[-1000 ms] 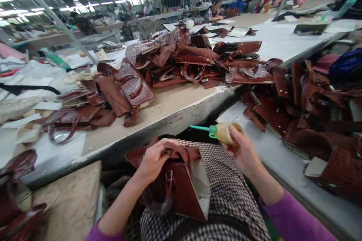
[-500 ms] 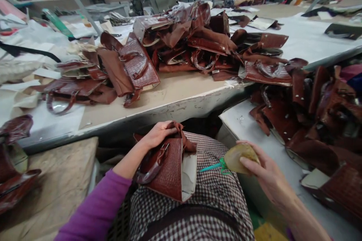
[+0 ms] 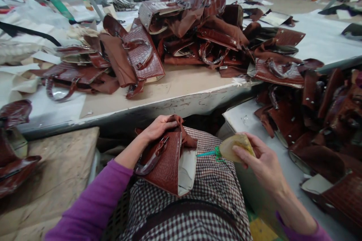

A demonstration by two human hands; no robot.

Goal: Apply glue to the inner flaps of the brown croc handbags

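A brown crocodile-pattern leather bag (image 3: 166, 162) rests on my lap over a checked apron (image 3: 209, 192). My left hand (image 3: 158, 128) is closed on the bag's top edge. My right hand (image 3: 260, 162) grips a squeezable yellowish glue bottle (image 3: 233, 147). Its green nozzle (image 3: 207, 153) points left toward the bag's pale open side.
A long worktable (image 3: 175, 94) ahead carries piles of brown leather bags (image 3: 198, 37) and bag parts. More brown pieces (image 3: 316, 113) lie heaped on a grey bench at the right. A wooden surface (image 3: 56, 173) sits at the left. Other people work far behind.
My right hand brought the glue bottle down and turned its nozzle toward the bag. My left hand shifted the bag upright on my lap. The view tilted downward.
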